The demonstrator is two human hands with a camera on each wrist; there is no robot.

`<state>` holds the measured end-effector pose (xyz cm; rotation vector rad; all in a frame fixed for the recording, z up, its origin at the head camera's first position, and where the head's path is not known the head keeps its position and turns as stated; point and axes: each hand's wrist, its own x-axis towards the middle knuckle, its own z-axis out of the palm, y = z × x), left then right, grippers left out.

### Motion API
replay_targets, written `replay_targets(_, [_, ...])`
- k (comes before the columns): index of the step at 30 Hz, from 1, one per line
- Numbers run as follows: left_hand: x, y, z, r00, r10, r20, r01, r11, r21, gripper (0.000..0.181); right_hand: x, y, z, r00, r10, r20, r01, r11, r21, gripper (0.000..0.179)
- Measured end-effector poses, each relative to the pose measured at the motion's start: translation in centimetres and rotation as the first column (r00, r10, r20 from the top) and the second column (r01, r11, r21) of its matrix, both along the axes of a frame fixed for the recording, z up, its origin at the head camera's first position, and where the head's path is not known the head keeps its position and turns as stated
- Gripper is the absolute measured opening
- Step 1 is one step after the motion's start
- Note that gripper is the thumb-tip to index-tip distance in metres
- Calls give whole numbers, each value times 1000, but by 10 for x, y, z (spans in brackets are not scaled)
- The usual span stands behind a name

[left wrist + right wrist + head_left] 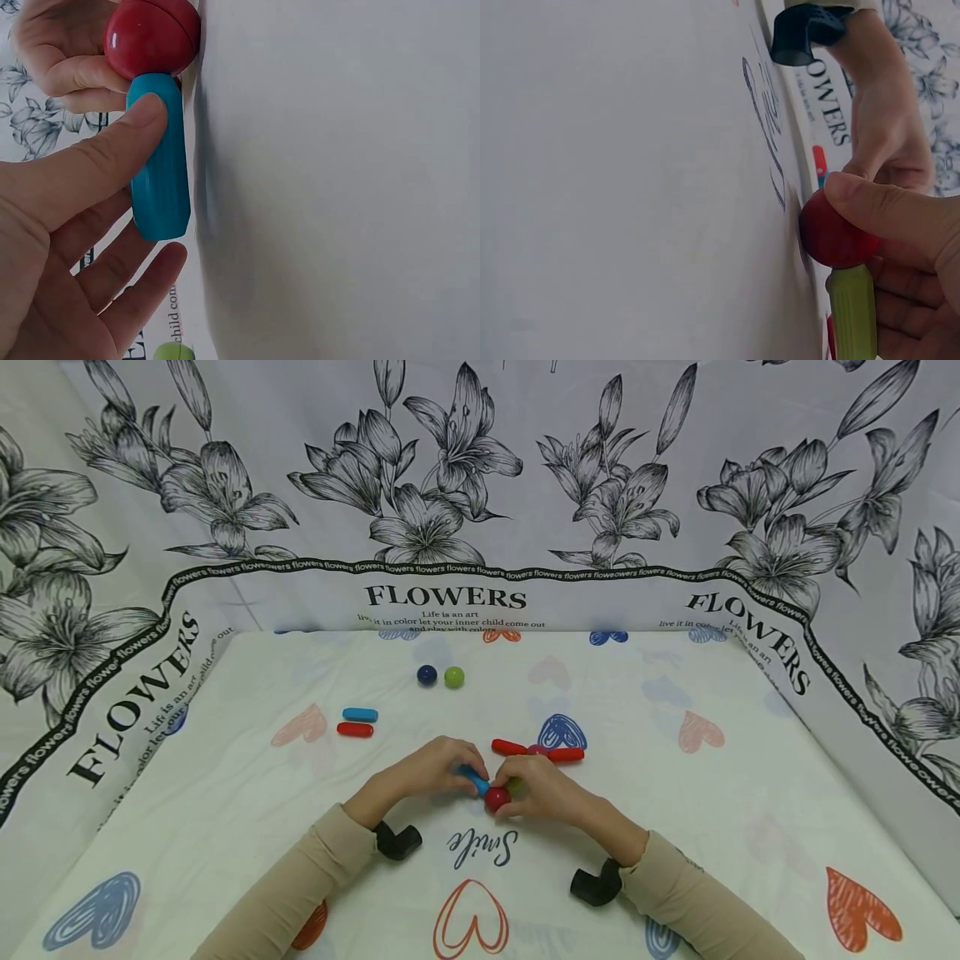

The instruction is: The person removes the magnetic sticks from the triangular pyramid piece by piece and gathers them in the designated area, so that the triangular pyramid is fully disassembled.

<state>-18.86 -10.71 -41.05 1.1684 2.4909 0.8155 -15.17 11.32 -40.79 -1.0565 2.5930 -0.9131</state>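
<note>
My left hand (441,766) pinches a blue plastic rod (159,172) between thumb and fingers. One end of that rod meets a red ball (497,799). My right hand (547,789) grips this ball with the thumb on top, as the right wrist view shows. A green rod (853,311) extends from the ball's other side, beneath the right fingers. Just beyond the right hand lies a joined piece: a red rod (509,747), a partly hidden red ball (537,750) and a second red rod (566,755).
Left of the hands lie a loose blue rod (360,715) and a loose red rod (355,730). Farther back sit a dark blue ball (427,675) and a green ball (454,677). A white heart-printed cloth (637,793) covers the table; a flower-printed curtain (450,485) rises behind.
</note>
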Motion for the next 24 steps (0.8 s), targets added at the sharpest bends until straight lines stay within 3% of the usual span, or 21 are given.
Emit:
replay_targets(7, [1,-2,2,999,-5,37,4,1000,3,17,-1,0,0,1000,4,2,-4,1000,5,31])
replay_targets(15, [2,-4,1,1000,-15,26,15,1000,-22,18,-2,-1,0,1000,18,-2,-18,1000,-1,30])
replay_targets(24, [5,-21,6,998,50,35,-51,999,20,16,-2,1,0,1000,8,10,-8,1000,11,31])
